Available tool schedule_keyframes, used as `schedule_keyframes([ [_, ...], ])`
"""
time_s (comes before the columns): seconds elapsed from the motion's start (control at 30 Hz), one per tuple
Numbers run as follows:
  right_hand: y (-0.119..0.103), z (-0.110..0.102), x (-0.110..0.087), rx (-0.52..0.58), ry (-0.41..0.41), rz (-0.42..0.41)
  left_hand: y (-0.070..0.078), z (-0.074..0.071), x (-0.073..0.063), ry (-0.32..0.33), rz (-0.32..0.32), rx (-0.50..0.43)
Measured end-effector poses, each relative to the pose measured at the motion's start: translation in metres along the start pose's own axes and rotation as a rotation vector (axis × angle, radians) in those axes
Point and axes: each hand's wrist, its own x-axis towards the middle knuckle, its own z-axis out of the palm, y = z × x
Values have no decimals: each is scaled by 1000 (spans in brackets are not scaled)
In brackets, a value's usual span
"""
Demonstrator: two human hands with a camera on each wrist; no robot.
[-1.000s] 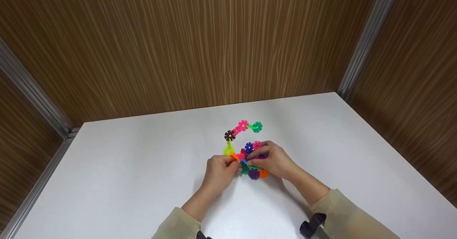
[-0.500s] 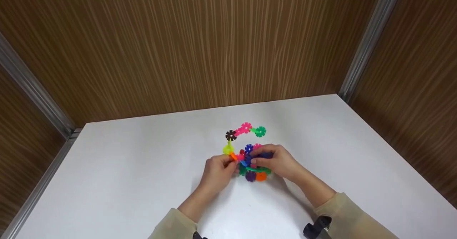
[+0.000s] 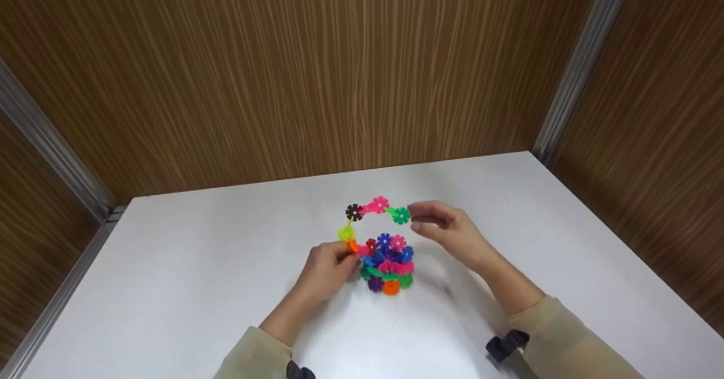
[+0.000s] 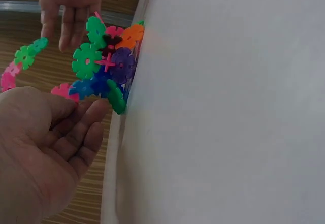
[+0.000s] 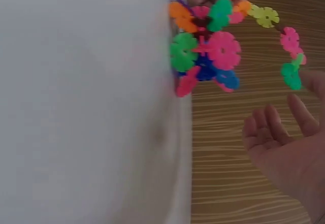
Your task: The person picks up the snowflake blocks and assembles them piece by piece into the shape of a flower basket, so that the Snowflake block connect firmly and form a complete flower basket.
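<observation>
A cluster of interlocking plastic snowflake discs, in blue, pink, green, purple and orange, sits on the white table. From its left side a curved chain of discs rises, through a yellow disc, a dark brown disc and a pink disc. It ends in a free green disc. My left hand pinches the orange disc low on this chain, beside the cluster. My right hand has its fingers loosely bent, fingertips right at the green end disc. The right wrist view shows its palm with nothing in it.
The white tabletop carries the build near its middle. Wood-grain panels stand behind and at both sides, with metal posts at the corners. Dark wrist mounts are strapped at the sleeves.
My right hand has let go of the cluster's right side and moved up to the chain's green end. The build has shifted slightly left and toward me, the left hand still pinching it.
</observation>
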Motion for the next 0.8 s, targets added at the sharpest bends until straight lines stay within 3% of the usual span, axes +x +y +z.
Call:
schedule_keyframes([
  [0.1, -3, -3, 5, -32, -9, -36, 2, -2, 1, -14, -1, 24],
  [0.23, 5, -5, 8, -64, -17, -18, 4, -3, 2, -12, -6, 45],
  [0.47, 24, -7, 2, -80, -24, 53, 5, 3, 0, 64, -5, 20],
  [0.57, 27, -7, -1, -71, -33, 73, 5, 7, -4, 127, 7, 16],
  [0.67, 29, -6, -4, -42, -44, 85, 8, 11, -9, 241, 45, 43],
  [0.8, 31, -3, -7, 5, -48, 95, 17, 21, -20, 367, 170, 73],
])
